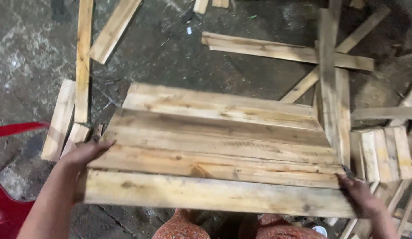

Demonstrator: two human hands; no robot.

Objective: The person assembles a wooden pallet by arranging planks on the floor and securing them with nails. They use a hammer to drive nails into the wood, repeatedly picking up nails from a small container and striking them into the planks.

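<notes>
Wooden plank stack (pixel 219 155) gripped at both ends; left hand (pixel 84 155) and right hand (pixel 359 194) fingers closed on it.

Two bare forearms are seen at the near edge of the scene, with no sleeves, watch or gloves worn on them. The left hand (pixel 84 152) is shown uncovered, its fingers bare. The right hand (pixel 359 194) is likewise ungloved and is marked with dark grime over the fingers and knuckles. Between the arms, at the near edge, the knees are covered by orange-red cloth patterned with fine pale speckles.
</notes>
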